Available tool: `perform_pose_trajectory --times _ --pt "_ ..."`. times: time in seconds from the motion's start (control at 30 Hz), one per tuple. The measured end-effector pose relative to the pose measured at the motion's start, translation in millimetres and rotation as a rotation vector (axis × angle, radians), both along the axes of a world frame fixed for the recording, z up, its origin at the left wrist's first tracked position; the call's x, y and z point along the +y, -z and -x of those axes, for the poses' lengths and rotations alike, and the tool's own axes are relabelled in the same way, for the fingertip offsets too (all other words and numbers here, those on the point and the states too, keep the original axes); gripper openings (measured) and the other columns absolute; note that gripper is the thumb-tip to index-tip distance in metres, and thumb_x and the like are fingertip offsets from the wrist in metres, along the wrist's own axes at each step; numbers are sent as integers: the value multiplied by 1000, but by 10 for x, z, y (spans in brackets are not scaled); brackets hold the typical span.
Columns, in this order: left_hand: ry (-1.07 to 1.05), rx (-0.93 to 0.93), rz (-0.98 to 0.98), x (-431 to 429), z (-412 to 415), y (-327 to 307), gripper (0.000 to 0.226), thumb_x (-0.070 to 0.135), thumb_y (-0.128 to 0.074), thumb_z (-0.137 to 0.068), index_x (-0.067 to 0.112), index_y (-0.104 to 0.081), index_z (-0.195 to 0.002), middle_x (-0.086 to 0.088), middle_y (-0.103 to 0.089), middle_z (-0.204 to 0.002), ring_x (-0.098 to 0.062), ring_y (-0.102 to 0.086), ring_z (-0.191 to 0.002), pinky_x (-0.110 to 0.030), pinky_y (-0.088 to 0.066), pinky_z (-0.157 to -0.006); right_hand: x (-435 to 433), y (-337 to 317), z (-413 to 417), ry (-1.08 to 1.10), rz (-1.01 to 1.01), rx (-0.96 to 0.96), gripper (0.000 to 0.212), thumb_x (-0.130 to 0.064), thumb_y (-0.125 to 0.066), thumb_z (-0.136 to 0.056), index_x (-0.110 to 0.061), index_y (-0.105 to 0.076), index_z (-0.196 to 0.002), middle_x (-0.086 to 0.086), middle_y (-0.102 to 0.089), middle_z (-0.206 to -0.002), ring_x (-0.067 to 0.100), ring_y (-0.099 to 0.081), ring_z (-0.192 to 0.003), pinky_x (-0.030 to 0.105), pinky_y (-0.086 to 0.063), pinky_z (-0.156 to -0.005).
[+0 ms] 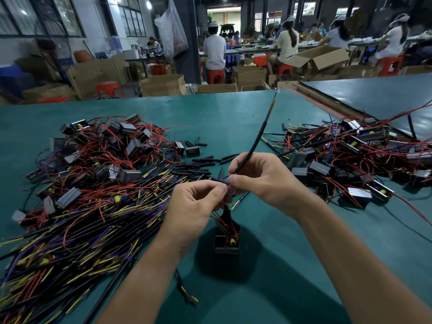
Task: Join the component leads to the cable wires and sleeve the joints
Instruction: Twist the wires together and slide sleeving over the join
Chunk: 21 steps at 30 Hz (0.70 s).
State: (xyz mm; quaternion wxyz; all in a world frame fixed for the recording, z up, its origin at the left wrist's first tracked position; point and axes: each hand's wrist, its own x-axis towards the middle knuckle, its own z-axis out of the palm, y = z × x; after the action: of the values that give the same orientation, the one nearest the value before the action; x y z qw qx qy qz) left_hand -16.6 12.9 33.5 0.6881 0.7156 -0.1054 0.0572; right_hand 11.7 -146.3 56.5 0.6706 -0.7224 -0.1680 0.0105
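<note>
Over the green table [233, 113] both hands meet; the right hand [261, 178] pinches a black cable [257, 136]; the left hand [196, 202] pinches red leads [216, 215] of a dangling component [226, 244].

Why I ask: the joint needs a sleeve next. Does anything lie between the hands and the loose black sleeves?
Nothing visible does. The sleeves lie on the table just beyond the left hand, which pinches the leads, and the right hand, which grips the cable; that cable rises to their right.

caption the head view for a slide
Left hand and right hand hold a black cable against the red leads of a component.
</note>
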Motion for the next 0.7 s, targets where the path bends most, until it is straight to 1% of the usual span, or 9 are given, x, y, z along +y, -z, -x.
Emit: perform_pose_trajectory --times 0.1,0.17,0.27,0.37,0.43,0.5,0.57,0.63,0.7 --pt "37 23 -1 7 3 -5 25 4 -60 -92 14 -76 -74 -4 -71 -68 -12 -62 -66 -24 -52 -70 0 -10 9 -10 -26 -16 16 10 -65 -86 -5 -61 -85 19 -62 -79 28 -57 -74 39 -52 -72" --pt "54 41 -10 11 -5 -8 26 6 -59 -92 15 -74 -73 0 -69 -64 -10 -60 -62 -22 -51 -67 -5 -21 17 -27 -36 -21 16 11 -65 -85 -5 -62 -84 17 -66 -77 27 -59 -72 42 -52 -74" --pt "98 84 -10 19 -7 -4 25 7 -57 -92 12 -71 -72 1 -66 -61 -8 -57 -59 -21 -49 -65 -6 -27 25 -59 -43 -19 19 12 -64 -85 -7 -62 -83 6 -70 -73 19 -63 -70 33 -52 -70" --pt "102 153 33 29 -10 5 30 9 -58 -91 15 -75 -67 1 -67 -63 -7 -58 -59 -26 -48 -68 -10 -27 27 -85 -67 -18 21 14 -61 -86 -7 -60 -83 6 -69 -74 25 -61 -77 37 -51 -73" --pt "106 200 57 37 -18 14 24 13 -59 -90 14 -76 -72 1 -67 -64 -7 -58 -59 -30 -47 -71 -7 -21 29 -102 -68 -28 23 16 -59 -87 -7 -60 -84 7 -67 -75 25 -60 -78 36 -51 -74" --pt "127 239 92 47 -17 9 13 20 -63 -84 11 -72 -82 1 -66 -64 -7 -58 -58 -31 -46 -71 1 -16 30 -118 -44 -45 24 17 -57 -88 -7 -59 -84 7 -64 -76 22 -60 -76 33 -51 -74" --pt "136 259 117 57 -13 11 17 27 -66 -76 12 -67 -84 1 -66 -64 -7 -58 -57 -29 -46 -69 4 -17 29 -124 -15 -66 24 17 -56 -88 -6 -60 -85 6 -63 -77 17 -60 -75 29 -51 -73" --pt "110 243 118 56 -19 15 12 25 -67 -77 14 -64 -82 1 -67 -64 -7 -58 -57 -28 -45 -68 -1 -19 23 -114 0 -86 24 17 -57 -88 -7 -60 -84 3 -64 -77 14 -62 -76 24 -52 -71" --pt "63 198 102 36 -22 23 6 17 -65 -84 12 -65 -81 1 -67 -62 -7 -58 -57 -27 -46 -67 -9 -20 16 -94 27 -111 24 16 -59 -87 -8 -62 -83 1 -65 -76 14 -63 -77 23 -52 -72"
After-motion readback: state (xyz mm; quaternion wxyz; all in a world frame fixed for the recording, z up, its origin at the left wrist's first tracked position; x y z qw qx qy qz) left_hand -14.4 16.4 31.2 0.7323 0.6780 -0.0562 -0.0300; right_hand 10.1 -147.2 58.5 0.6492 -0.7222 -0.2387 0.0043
